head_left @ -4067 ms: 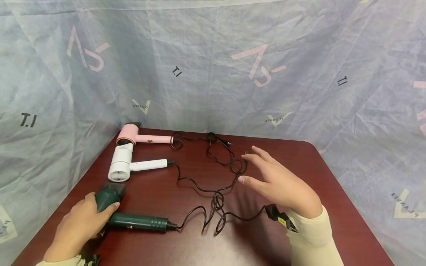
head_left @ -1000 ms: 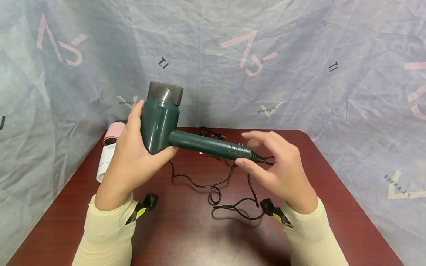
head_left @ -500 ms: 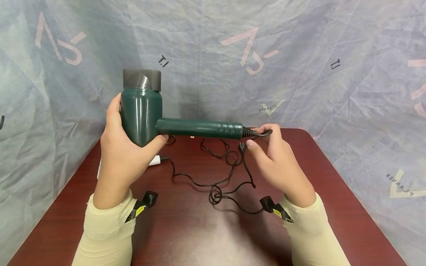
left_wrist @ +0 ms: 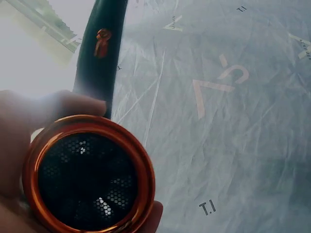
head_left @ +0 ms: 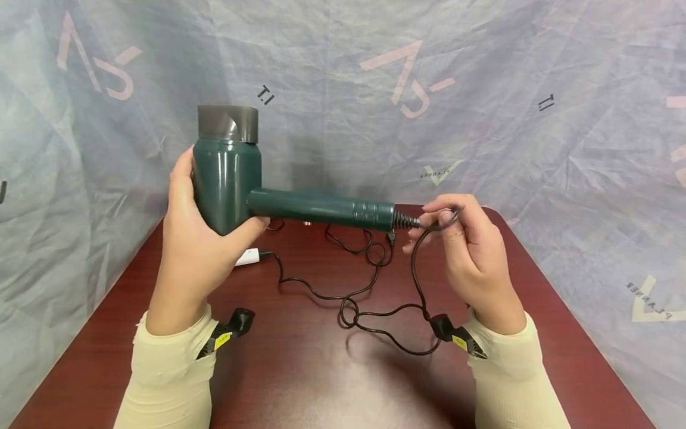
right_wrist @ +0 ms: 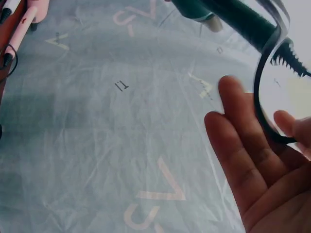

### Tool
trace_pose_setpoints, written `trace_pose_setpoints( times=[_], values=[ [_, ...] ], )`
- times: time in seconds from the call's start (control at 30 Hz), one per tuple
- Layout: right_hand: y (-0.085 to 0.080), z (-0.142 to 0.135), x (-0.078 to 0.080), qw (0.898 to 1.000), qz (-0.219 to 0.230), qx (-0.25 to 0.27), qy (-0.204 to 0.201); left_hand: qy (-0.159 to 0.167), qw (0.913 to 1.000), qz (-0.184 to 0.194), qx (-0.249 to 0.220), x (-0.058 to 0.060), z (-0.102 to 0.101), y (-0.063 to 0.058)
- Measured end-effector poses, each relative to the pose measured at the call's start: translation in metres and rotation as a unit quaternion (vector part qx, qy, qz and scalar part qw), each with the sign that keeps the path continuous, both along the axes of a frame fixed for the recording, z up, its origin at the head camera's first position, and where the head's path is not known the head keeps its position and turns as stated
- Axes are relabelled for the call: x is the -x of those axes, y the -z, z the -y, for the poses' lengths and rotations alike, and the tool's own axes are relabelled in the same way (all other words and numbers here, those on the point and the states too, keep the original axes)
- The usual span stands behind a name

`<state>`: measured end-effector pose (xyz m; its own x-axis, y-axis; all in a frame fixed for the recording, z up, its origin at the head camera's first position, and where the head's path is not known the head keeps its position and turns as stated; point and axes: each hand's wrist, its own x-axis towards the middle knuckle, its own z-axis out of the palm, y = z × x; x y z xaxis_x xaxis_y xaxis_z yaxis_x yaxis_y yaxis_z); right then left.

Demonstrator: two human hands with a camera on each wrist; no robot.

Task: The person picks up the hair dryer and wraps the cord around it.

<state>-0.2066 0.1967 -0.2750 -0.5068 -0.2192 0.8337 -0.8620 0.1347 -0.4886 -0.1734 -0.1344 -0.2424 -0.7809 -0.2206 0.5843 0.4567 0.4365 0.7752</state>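
A dark green hair dryer [head_left: 227, 185] is held up above the table, its grey nozzle [head_left: 227, 124] upward and its handle pointing right. My left hand [head_left: 195, 256] grips the dryer's body from the left, thumb at the handle's base. The left wrist view shows the dark rear grille [left_wrist: 87, 179] within a copper ring. Just beyond the handle's end, my right hand [head_left: 479, 256] pinches the dryer's black cord [head_left: 415, 262] between thumb and index finger. In the right wrist view, the other fingers of the right hand [right_wrist: 262, 165] extend away from the cord.
Behind my left hand, a white hair dryer [head_left: 248, 257] shows only its handle end. The right wrist view catches a pink hair dryer [right_wrist: 23, 34]. Looped black cords and a plug [head_left: 391, 238] lie on the dark red table [head_left: 300, 369]. Grey cloth [head_left: 332, 89] surrounds it.
The green dryer has been lifted from the table's left side and turned nozzle up. My right hand has moved from the handle's end rightward and now pinches the cord.
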Motion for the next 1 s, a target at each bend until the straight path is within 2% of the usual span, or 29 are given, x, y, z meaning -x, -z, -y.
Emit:
trace_pose_setpoints(
  times=[0.13,0.27,0.37,0.47,0.7,0.87,1.0],
  values=[
    [0.002,0.003,-0.001,0.996,-0.043,-0.046,0.065,-0.005,0.9985,0.01,0.054,0.007,0.005,0.008],
    [0.004,0.008,-0.001,0.987,-0.037,-0.105,0.113,0.002,0.9966,0.004,0.082,0.011,0.005,0.012],
    [0.005,0.011,-0.002,0.985,-0.023,-0.123,0.123,0.004,0.9966,0.001,0.082,0.011,0.004,0.012],
    [0.005,0.012,-0.004,0.987,-0.007,-0.12,0.105,0.013,0.9969,0.007,0.078,0.01,0.003,0.012],
    [0.006,0.016,-0.009,0.993,0.042,-0.099,0.038,0.035,0.996,0.033,0.075,0.008,-0.001,0.012],
    [0.007,0.021,-0.009,0.996,0.045,-0.083,0.0,0.051,0.9957,0.038,0.067,0.008,-0.003,0.013],
    [0.008,0.026,-0.01,0.995,0.065,-0.074,-0.031,0.055,0.9965,0.029,0.056,0.011,-0.005,0.014]
  ],
)
